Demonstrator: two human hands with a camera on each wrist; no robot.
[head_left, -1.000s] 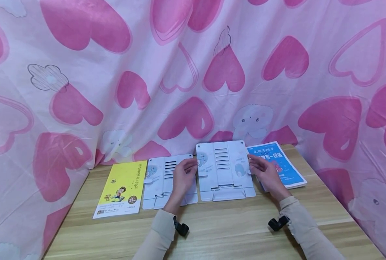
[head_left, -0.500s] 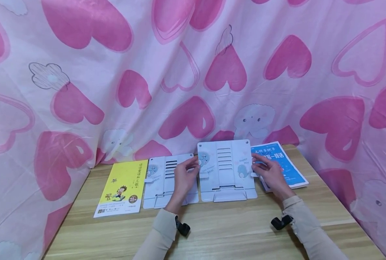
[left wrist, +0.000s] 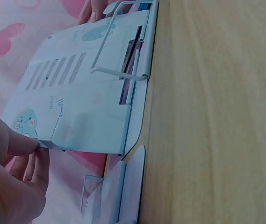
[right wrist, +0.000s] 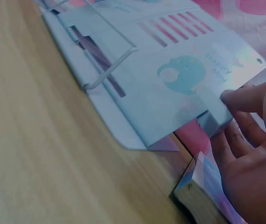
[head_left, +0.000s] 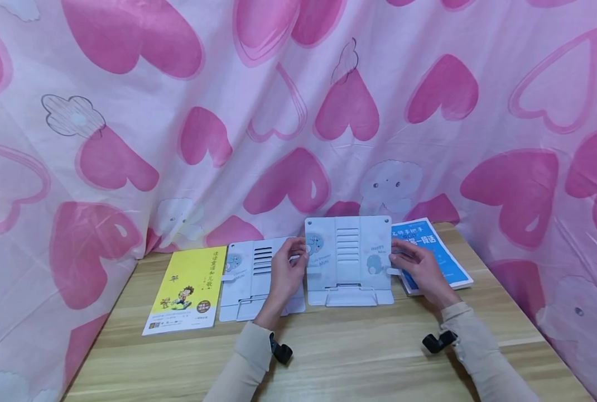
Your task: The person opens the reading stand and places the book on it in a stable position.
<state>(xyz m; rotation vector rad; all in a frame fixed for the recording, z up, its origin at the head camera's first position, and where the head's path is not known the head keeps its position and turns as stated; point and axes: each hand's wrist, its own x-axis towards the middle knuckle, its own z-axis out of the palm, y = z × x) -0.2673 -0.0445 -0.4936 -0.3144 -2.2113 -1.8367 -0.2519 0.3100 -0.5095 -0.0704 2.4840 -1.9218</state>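
A pale blue-white book stand (head_left: pixel 347 269), printed with small cartoon animals and cut with several slots, stands with its back panel tilted up from the base on the table. My left hand (head_left: pixel 285 273) pinches the panel's left edge between thumb and fingers, close to a side tab, as the left wrist view shows. On the opposite edge, my right hand (head_left: pixel 421 274) pinches the panel beside the right tab (right wrist: pixel 215 112). A wire ledge (left wrist: pixel 119 73) juts out along the stand's lower front. The back of the panel is hidden in the head view.
A second similar stand (head_left: pixel 240 286) lies flatter to the left, partly behind my left hand. Left of it is a yellow book (head_left: pixel 190 285). A blue book (head_left: pixel 441 259) lies right of the raised stand, on the wooden table (head_left: pixel 359 352). A pink heart-patterned curtain (head_left: pixel 288 123) hangs behind.
The stand's panel has come up steeper and looks slightly wider, its front edge a little farther back. My right hand has shifted slightly right with it; both hands keep their hold.
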